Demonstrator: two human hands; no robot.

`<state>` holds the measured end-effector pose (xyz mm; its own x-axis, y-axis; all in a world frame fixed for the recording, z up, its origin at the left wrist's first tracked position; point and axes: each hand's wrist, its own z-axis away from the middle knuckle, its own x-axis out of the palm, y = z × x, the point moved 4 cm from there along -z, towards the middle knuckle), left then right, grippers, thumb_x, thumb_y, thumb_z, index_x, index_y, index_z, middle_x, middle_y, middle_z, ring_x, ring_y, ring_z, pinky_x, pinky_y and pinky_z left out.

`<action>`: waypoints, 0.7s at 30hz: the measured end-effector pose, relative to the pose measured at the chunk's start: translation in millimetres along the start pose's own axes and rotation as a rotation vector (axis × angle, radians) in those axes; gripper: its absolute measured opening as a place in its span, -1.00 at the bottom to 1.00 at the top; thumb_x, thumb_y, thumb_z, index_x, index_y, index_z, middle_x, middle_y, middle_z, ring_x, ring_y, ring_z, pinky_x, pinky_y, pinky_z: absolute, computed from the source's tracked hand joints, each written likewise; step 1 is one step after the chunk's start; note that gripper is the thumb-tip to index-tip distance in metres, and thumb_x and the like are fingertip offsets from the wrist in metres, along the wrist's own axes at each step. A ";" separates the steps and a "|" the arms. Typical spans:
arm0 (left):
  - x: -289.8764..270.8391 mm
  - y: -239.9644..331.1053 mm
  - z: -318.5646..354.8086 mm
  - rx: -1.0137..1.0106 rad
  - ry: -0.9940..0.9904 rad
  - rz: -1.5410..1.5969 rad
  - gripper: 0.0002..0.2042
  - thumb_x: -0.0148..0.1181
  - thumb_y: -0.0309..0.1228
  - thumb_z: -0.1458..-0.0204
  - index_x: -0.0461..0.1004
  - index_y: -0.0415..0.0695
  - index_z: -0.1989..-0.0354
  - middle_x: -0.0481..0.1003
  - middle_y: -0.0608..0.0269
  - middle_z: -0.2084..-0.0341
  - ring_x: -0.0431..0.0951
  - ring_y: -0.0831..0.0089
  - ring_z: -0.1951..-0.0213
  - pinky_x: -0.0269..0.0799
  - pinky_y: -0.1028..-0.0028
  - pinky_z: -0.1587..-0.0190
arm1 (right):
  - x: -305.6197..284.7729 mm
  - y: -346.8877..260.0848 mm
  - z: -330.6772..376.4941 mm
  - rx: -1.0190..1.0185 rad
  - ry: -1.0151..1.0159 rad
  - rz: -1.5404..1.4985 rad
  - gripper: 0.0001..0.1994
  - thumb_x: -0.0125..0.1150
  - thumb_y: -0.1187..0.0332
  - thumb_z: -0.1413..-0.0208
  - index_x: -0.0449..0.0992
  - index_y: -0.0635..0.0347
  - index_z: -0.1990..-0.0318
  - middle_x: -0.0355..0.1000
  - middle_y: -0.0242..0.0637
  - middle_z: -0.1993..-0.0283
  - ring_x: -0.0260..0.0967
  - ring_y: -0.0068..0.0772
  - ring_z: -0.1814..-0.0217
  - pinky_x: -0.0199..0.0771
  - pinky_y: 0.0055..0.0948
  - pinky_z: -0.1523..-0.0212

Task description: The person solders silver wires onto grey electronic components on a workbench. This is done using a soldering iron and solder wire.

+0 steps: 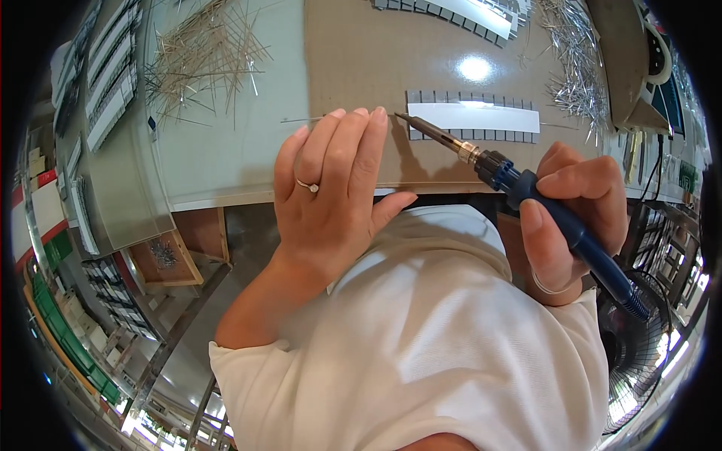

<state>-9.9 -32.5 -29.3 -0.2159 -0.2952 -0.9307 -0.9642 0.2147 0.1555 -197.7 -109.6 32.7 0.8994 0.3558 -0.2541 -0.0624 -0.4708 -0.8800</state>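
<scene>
Soldering iron (519, 188): held in the right hand (598, 192), clenched by thumb and curled fingers around the dark blue handle. Slants from handle end at lower right, up and leftward over the brown board (353, 60). Ends in a metal tip (400, 116), just right of the fingertips of the left hand (327, 177) and beside the left end of a white-and-grey strip (474, 116). Key relation: tip between left fingertips and strip. Nearer to tip: left hand; well back along the handle: right hand.

Left hand: palm down, fingers extended side by side, thumb spread, not clenched. Apparently pressing on a thin wire (301, 119), running left to right, roughly in line with strip's long axis. Contact of tip with wire: cannot tell.

Also noted: second strip (470, 15) farther up the board; silvery wire heap (577, 68) at right; brownish wire heap (207, 52) at left on the pale surface (203, 158).
</scene>
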 end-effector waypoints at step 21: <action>-0.4 6.2 -6.2 -0.071 0.027 0.068 -0.37 0.19 -0.01 -0.04 0.31 -0.21 -0.18 0.27 0.18 -0.07 0.27 0.20 -0.14 0.09 0.14 -0.23 | -80.7 5.1 2.9 -0.063 0.356 -0.133 -0.82 0.08 0.39 -0.03 0.31 0.36 0.32 0.21 -0.25 0.39 0.18 -0.45 0.45 0.21 -0.46 0.25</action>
<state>-16.8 -36.8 -25.9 -0.2841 -0.3078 -0.9080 -0.9555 0.1691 0.2416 -271.8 -138.4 47.6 0.9925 0.1195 0.0252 0.0813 -0.4923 -0.8666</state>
